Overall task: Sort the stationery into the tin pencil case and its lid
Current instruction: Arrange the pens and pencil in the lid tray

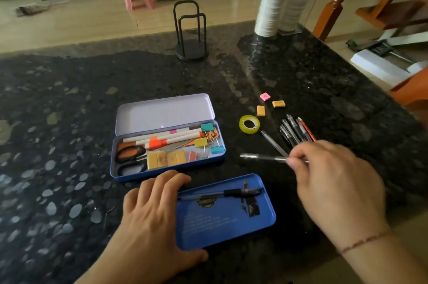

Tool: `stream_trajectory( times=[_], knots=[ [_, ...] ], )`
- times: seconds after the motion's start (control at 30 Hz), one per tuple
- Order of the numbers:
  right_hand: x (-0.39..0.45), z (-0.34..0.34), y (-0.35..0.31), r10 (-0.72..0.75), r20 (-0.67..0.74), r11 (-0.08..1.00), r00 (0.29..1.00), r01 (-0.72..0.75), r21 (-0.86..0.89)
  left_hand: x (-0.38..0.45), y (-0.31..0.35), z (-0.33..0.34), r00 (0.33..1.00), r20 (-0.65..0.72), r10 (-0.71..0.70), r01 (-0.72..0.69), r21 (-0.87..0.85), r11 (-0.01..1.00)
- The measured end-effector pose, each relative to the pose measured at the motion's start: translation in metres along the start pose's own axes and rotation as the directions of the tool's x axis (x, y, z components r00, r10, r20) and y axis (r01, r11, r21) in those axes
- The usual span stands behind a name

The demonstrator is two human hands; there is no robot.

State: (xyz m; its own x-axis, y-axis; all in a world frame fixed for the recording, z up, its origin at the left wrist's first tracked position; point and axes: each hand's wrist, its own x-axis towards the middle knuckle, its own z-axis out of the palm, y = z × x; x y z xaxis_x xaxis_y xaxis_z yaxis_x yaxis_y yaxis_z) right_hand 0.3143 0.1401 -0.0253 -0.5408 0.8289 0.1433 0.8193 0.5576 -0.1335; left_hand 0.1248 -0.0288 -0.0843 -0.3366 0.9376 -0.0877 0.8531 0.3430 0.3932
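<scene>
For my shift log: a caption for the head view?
Right hand carries a pen toward the blue lid; left hand steadies it.

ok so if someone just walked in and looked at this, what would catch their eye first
Probably the open tin pencil case mid-counter, packed with bright binder clips, markers and scissors. Next, the right hand holding a clear pen above the counter, and the left hand resting on the edge of the blue lid, where one dark pen lies.

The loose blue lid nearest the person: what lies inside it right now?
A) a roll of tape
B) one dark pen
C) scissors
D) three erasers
B: a single dark pen lies across the blue lid; nothing else is in it.
</scene>
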Motion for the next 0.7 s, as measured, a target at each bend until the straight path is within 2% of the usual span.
stream_trajectory(
  times=[0.03, 0.1, 0.17, 0.23, 0.33, 0.4, 0.5, 0.57, 0.63, 0.7],
  knots=[
    [0.001, -0.002, 0.001, 0.01, -0.014, 0.998, 1.0, -0.009, 0.067, 0.001, -0.001, -0.002, 1.0, 0.017, -0.014, 0.015, -0.02, 1.0],
    [-0.002, 0.006, -0.003, -0.019, 0.058, 0.974, 0.998, 0.005, 0.225, 0.003, -0.003, 0.0, 1.0, 0.027, -0.014, 0.016, -0.092, 0.996],
    [-0.009, 0.023, -0.015, -0.127, 0.137, 0.951, 0.982, 0.081, 0.299, 0.007, -0.002, 0.004, 1.0, -0.02, 0.017, -0.02, -0.125, 0.992],
    [-0.015, 0.039, -0.026, -0.21, 0.147, 0.943, 0.966, 0.161, 0.29, 0.009, 0.003, 0.01, 0.999, -0.028, 0.025, -0.028, -0.131, 0.991],
    [-0.013, 0.049, -0.028, -0.262, 0.118, 0.948, 0.958, 0.232, 0.216, 0.009, 0.008, 0.013, 0.998, -0.015, 0.068, -0.07, -0.137, 0.988],
    [-0.004, 0.046, -0.015, -0.193, 0.081, 0.964, 0.978, 0.174, 0.2, 0.009, 0.007, 0.009, 0.995, 0.032, 0.091, -0.086, -0.125, 0.988],
    [0.011, 0.039, 0.021, 0.073, 0.014, 0.992, 0.997, -0.074, 0.099, 0.009, 0.0, 0.0, 0.988, 0.119, 0.102, -0.087, -0.124, 0.988],
    [0.018, 0.041, 0.038, 0.18, 0.053, 0.984, 0.982, -0.18, -0.001, 0.007, -0.008, -0.005, 0.983, 0.138, 0.121, -0.107, -0.101, 0.989],
    [0.019, 0.045, 0.042, 0.221, 0.151, 0.975, 0.963, -0.218, -0.039, 0.007, -0.015, -0.01, 0.983, 0.133, 0.128, -0.115, -0.096, 0.989],
    [0.019, 0.047, 0.041, 0.198, 0.174, 0.979, 0.965, -0.187, -0.076, 0.006, -0.018, -0.012, 0.984, 0.137, 0.117, -0.102, -0.116, 0.988]
  ],
)
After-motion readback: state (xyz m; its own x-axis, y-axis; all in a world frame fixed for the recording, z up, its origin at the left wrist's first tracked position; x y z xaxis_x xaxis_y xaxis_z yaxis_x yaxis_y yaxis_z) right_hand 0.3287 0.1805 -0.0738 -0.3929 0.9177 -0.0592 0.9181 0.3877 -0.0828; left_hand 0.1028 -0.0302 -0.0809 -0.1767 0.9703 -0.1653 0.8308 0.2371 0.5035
